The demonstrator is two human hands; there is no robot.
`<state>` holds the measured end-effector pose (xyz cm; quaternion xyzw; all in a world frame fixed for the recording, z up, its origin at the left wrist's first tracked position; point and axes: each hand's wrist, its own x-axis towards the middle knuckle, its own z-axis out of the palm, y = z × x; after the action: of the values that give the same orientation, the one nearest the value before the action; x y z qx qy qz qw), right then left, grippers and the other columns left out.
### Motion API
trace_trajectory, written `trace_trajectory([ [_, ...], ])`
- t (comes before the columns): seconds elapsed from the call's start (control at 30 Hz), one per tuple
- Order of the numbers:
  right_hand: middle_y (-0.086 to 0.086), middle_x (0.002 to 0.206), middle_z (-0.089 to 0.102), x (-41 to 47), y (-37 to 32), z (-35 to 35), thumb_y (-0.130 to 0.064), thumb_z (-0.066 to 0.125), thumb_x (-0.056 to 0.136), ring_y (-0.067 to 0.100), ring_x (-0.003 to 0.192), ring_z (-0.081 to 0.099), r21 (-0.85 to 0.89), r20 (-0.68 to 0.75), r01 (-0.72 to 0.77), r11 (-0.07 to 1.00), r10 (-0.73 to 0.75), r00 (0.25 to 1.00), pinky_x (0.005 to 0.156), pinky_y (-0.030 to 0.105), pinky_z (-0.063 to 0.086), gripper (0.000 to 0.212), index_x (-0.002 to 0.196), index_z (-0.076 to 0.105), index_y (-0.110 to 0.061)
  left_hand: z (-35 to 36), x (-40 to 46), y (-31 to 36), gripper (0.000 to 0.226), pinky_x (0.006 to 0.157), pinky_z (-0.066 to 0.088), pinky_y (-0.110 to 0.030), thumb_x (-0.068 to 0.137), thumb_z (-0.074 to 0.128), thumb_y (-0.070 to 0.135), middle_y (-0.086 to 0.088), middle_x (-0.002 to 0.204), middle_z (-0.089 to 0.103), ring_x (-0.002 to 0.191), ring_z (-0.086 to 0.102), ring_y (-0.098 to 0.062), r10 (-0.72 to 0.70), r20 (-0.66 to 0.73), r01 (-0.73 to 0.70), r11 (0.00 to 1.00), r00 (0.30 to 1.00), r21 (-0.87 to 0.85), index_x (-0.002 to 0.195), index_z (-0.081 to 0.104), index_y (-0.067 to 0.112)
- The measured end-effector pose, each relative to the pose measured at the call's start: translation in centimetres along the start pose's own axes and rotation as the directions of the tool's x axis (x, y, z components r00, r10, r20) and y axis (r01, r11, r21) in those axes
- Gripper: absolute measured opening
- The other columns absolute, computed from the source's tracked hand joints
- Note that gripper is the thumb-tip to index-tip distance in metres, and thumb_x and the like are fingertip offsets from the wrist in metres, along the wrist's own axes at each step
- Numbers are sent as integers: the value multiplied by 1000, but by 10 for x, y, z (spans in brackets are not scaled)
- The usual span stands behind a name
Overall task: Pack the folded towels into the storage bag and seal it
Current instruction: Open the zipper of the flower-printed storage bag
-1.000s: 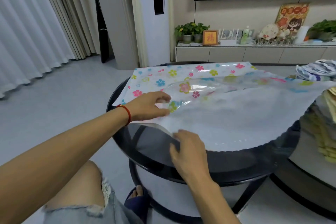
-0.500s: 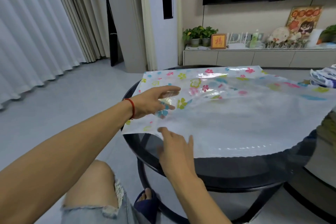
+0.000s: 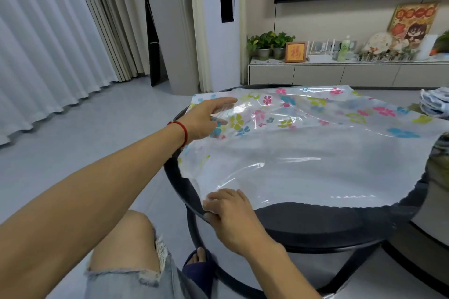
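Storage bag [image 3: 303, 153] is lying across the round table [image 3: 315, 226]. Folded towels [image 3: 437, 105] are sitting at its far right; cabinet [image 3: 340, 75] is standing behind.

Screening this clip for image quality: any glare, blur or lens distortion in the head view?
Head view: bright glare streaks on the clear top film of the storage bag; wide-angle bending curves the curtains and the table rim; the towels at the right edge look soft and are cut off; left hand and right hand are reasonably sharp; lighting is even and soft.
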<state>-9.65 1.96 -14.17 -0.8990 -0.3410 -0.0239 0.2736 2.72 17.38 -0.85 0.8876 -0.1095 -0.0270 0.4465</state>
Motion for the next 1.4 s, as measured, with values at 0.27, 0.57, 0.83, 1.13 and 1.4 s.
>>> trace_trajectory([
  [0.27,-4,173,11,-29,116,-78,-62,13,104,35,158,1,-114,-148,-716,689,701,698,119,71,-1,57,158,22,-49,36,1,23,68,110,40,-43,84,58,2,4,160,32,141,37,-23,237,109,-250,721,965,646,141,48,36],
  [0.57,-2,169,6,-33,166,-80,-69,21,96,47,152,-5,-388,52,-456,801,513,857,110,81,1,59,152,10,-53,109,51,88,77,53,30,-31,83,43,-12,8,162,26,111,62,-32,455,295,-440,255,841,861,145,38,34],
  [0.83,-7,174,1,-30,190,-106,-73,33,97,32,158,-11,-322,251,-254,912,340,906,118,70,-7,62,155,19,-59,78,48,88,69,43,25,-29,80,56,-6,-2,158,32,92,66,-37,411,139,-240,206,901,949,139,39,27],
  [1.13,10,167,10,-83,198,-122,-75,18,94,50,152,-4,-394,5,-563,727,614,789,112,79,-3,58,146,19,-50,131,54,103,55,57,40,-38,82,61,7,-10,134,48,90,61,-38,286,49,-146,328,957,933,133,44,18],
  [1.4,-4,173,-2,-102,236,-159,-63,22,103,38,157,-12,-375,113,-508,775,583,805,117,70,-11,55,155,6,-57,138,91,123,64,83,53,-39,86,62,33,3,145,53,123,54,-28,260,129,-249,506,957,826,146,41,35],
])
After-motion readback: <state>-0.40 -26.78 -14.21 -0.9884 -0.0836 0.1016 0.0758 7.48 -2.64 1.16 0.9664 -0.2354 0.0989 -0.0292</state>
